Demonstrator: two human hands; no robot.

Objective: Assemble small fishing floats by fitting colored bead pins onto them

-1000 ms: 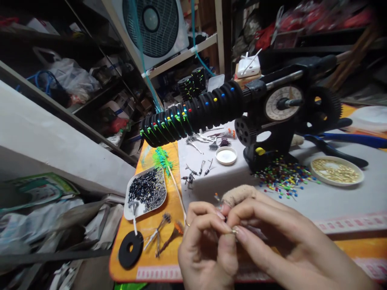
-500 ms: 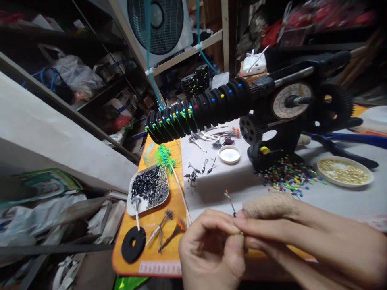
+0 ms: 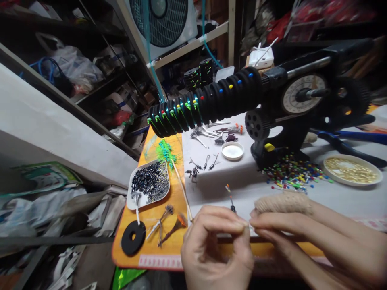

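Both hands working low center of frame. Left hand (image 3: 216, 249) is pinching thumb and forefinger together on something tiny, too small to identify. Right hand (image 3: 305, 233) is coming in from the lower right, fingertips meeting the left's and closed on the same tiny piece; its index finger is wearing a beige knit finger cot (image 3: 282, 202). A small float pin (image 3: 230, 199) with an orange tip is sticking up just above the left fingertips; cannot tell whether it is held. Black ribbed winder roller (image 3: 205, 104) studded with colored pins is sitting upper center, attached to a geared dial machine (image 3: 305, 100) at upper right. Loose colored pins (image 3: 292, 173) are lying under the machine. White tray of black tubes (image 3: 149, 185) is sitting center left on the orange table (image 3: 169, 249). Dish of gold beads (image 3: 352, 171) at right edge. Black ring (image 3: 133, 237) lower left.
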